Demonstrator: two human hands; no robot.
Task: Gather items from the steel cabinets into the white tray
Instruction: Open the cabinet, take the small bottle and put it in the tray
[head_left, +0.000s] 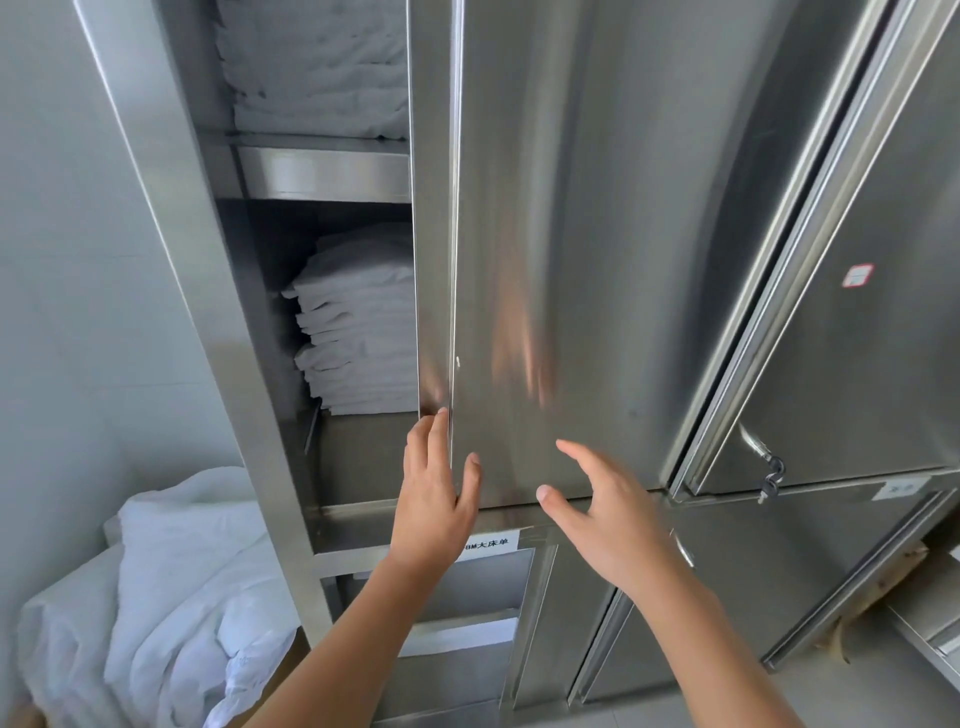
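Observation:
A tall steel cabinet fills the view, and its sliding door (561, 249) stands partly open. In the gap, a stack of folded white linen (358, 322) rests on the middle shelf, and another stack (317, 67) lies on the shelf above. My left hand (434, 488) grips the door's left edge near its bottom, fingers behind the edge and thumb on the front. My right hand (608, 509) hovers open in front of the door's lower part, fingers spread, holding nothing. The white tray is not in view.
A heap of crumpled white bedding (171, 597) lies low on the left beside the cabinet. A second steel door (852, 364) with a latch and keys (769, 473) stands at the right. A white label (488, 543) sits below the door. A pale wall runs along the left.

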